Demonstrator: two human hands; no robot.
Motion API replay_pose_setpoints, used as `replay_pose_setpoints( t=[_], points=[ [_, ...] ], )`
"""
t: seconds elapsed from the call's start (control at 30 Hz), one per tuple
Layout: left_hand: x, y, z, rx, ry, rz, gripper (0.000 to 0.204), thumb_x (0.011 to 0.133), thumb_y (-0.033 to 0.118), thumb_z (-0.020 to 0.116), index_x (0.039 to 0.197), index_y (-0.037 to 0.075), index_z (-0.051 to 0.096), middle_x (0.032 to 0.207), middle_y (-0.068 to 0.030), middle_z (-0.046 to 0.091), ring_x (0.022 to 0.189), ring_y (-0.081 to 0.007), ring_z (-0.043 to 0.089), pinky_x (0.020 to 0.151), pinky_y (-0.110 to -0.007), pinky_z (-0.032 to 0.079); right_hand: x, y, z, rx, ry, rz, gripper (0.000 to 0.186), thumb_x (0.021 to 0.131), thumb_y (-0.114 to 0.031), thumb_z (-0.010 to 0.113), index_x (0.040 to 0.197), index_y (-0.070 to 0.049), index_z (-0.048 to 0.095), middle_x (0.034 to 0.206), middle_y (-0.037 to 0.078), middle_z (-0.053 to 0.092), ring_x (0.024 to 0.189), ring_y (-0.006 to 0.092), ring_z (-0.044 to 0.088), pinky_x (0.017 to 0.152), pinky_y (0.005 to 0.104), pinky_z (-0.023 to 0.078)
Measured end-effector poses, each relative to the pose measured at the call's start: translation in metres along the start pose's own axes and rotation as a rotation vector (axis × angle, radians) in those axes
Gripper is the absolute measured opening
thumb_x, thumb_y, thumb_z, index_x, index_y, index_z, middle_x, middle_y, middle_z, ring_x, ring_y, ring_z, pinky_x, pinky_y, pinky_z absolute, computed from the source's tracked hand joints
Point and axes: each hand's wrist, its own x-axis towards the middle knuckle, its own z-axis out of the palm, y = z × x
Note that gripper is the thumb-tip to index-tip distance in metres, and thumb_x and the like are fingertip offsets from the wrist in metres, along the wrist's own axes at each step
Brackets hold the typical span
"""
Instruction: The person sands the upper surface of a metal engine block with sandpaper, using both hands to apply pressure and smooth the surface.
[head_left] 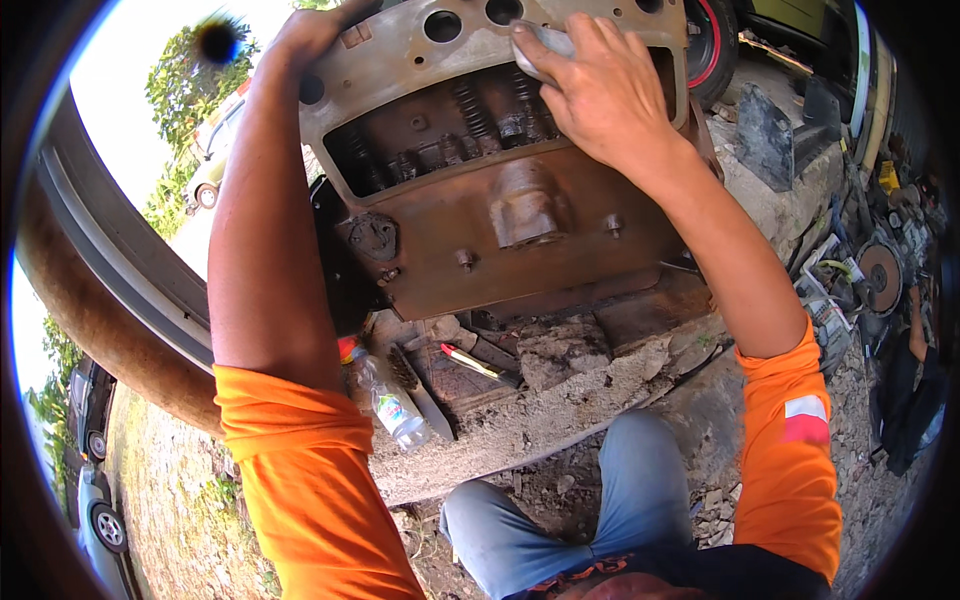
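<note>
A large rusty brown engine block (430, 240) stands in front of me, its grey deck with round bores tilted along the top and springs showing in the long side opening. My left hand (312, 36) grips the block's far left corner, its fingers partly hidden at the picture's upper edge. My right hand (612, 95) is closed on a small grey-white pad (541, 50) and presses it against the deck beside a bore. Whether the pad is cloth or abrasive paper, I cannot make out.
Below the block, a clear plastic bottle (395, 405), a wire brush (403, 368) and a paintbrush (478, 362) lie on a rough concrete ledge (560, 420). A thick curved rusty pipe (110, 325) runs along the left. Metal parts and a disc (879, 278) clutter the right.
</note>
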Motion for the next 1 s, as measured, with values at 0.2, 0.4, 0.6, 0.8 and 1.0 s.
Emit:
replay_pose_setpoints(
  t=[0.2, 0.4, 0.6, 0.8, 1.0],
  points=[
    [0.0, -0.003, -0.002, 0.035, 0.057, 0.032, 0.067, 0.089, 0.07, 0.061, 0.121, 0.014, 0.078, 0.105, -0.0202, 0.076, 0.095, -0.0295, 0.074, 0.095, -0.042, 0.053, 0.025, -0.003, -0.008, 0.047, -0.083, -0.056, 0.051, 0.084, -0.021, 0.072, 0.133, -0.009, 0.067, 0.115, 0.017, 0.058, 0.107, 0.0326, 0.056, 0.088, 0.0482, 0.043],
    [-0.069, 0.091, -0.012, -0.136, 0.072, -0.273, 0.074, 0.086, 0.067, 0.066, 0.115, 0.001, 0.077, 0.105, -0.0207, 0.075, 0.091, -0.0354, 0.073, 0.084, -0.051, 0.058, 0.019, 0.006, -0.009, 0.051, -0.088, -0.109, 0.054, 0.085, -0.023, 0.072, 0.137, -0.012, 0.064, 0.125, 0.018, 0.057, 0.112, 0.0332, 0.054, 0.09, 0.0474, 0.039],
    [-0.072, 0.088, -0.009, -0.119, 0.092, -0.243, 0.075, 0.085, 0.067, 0.067, 0.114, -0.002, 0.076, 0.108, -0.0224, 0.075, 0.092, -0.0348, 0.072, 0.082, -0.048, 0.058, 0.016, 0.001, -0.004, 0.061, -0.13, -0.059, 0.054, 0.086, -0.022, 0.072, 0.139, -0.013, 0.064, 0.129, 0.021, 0.054, 0.12, 0.0361, 0.05, 0.099, 0.0523, 0.038],
    [-0.016, 0.02, -0.002, -0.058, 0.041, -0.034, 0.07, 0.088, 0.072, 0.06, 0.116, 0.011, 0.079, 0.104, -0.0197, 0.077, 0.096, -0.029, 0.074, 0.094, -0.042, 0.053, 0.039, -0.008, -0.008, 0.098, -0.134, -0.013, 0.056, 0.085, -0.023, 0.072, 0.139, -0.013, 0.063, 0.123, 0.02, 0.054, 0.118, 0.0374, 0.049, 0.096, 0.0529, 0.039],
    [-0.024, 0.028, -0.009, -0.075, 0.048, -0.124, 0.071, 0.088, 0.072, 0.061, 0.116, 0.009, 0.079, 0.103, -0.0198, 0.076, 0.096, -0.0288, 0.073, 0.095, -0.042, 0.052, 0.04, -0.016, 0.001, 0.09, -0.05, 0.0, 0.056, 0.083, -0.021, 0.072, 0.137, -0.01, 0.064, 0.119, 0.02, 0.054, 0.115, 0.0362, 0.049, 0.091, 0.0504, 0.04]
  ],
)
